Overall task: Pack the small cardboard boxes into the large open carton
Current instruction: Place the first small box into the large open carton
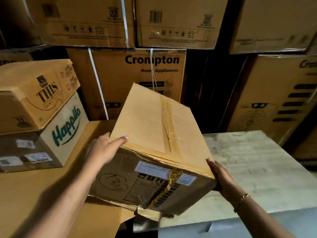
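A taped cardboard box (154, 131) with a white label and barcode on its near side hangs tilted between my hands, its far end raised. My left hand (104, 148) grips its near left top corner, thumb laid over the top edge. My right hand (221, 177) presses flat against its near right corner. Under and left of the box lies a broad brown cardboard surface with a flap (34, 194); I cannot tell whether it belongs to the large carton.
At the left, a "THIS" box (34, 95) sits on top of a "Happilo" box (65, 127). Stacked "Crompton" cartons (137, 73) form a wall behind. A worn pale tabletop (257, 169) spreads out at the right, with more cartons beyond it.
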